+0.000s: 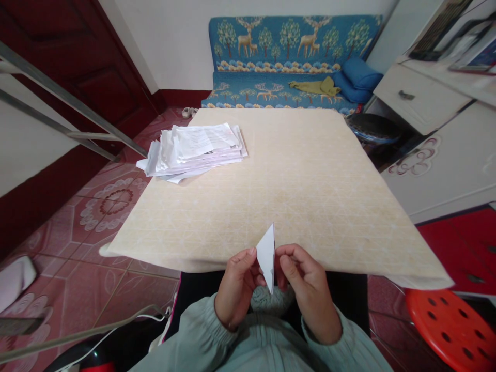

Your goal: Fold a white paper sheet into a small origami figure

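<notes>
You held both forearms raised and angled inward in front of your torso, with the pale green cuffs [222, 323] gathered at the wrists. Your left hand [236, 287] and right hand [306, 289] stood just behind the near edge of the table [294, 196], palms turned toward each other. The hands were not spread or pressed together: each pinched one side of a folded white paper [266, 257] between thumb and curled fingers. The paper formed a narrow, pointed kite shape, one tip upward and one downward, and stood upright between the hands, which held it above the near table edge. The table carried a cream cover with a faint geometric pattern. A loose stack of printed papers [196, 152] lay near its far left corner, well apart from the hands. The top sheet showed printed lines, but the text was too small to read, and no brand or label could be read. Beyond the table stood a blue sofa [290, 46] with a deer-and-tree print. A red plastic stool [451, 330] stood on the floor to the right of your right hand.
</notes>
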Available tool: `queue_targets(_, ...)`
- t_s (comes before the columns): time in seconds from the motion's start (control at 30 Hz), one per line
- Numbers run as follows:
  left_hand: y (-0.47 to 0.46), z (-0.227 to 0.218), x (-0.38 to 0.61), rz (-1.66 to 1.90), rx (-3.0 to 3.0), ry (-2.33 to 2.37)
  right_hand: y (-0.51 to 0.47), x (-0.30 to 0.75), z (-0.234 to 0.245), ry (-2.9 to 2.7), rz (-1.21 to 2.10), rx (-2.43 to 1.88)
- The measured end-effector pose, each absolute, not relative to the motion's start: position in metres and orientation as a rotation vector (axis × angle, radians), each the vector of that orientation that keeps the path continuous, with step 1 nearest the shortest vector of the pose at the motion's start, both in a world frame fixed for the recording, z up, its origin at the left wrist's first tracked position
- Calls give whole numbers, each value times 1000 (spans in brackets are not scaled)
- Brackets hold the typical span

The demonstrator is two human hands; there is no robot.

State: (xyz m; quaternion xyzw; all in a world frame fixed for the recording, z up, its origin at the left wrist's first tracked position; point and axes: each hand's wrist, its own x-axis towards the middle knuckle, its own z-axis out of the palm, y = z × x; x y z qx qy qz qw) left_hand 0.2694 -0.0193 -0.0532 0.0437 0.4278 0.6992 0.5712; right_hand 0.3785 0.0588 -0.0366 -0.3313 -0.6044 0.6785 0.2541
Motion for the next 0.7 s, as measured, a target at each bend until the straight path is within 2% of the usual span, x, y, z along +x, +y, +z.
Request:
queue_targets(0.43, -22, -57, 270, 1647, 76, 1015, 61, 379, -37, -1535, 2016, -884)
queue_targets(0.7, -23, -58, 274, 1674, -8, 956, 55, 380, -38, -1681, 1863, -853)
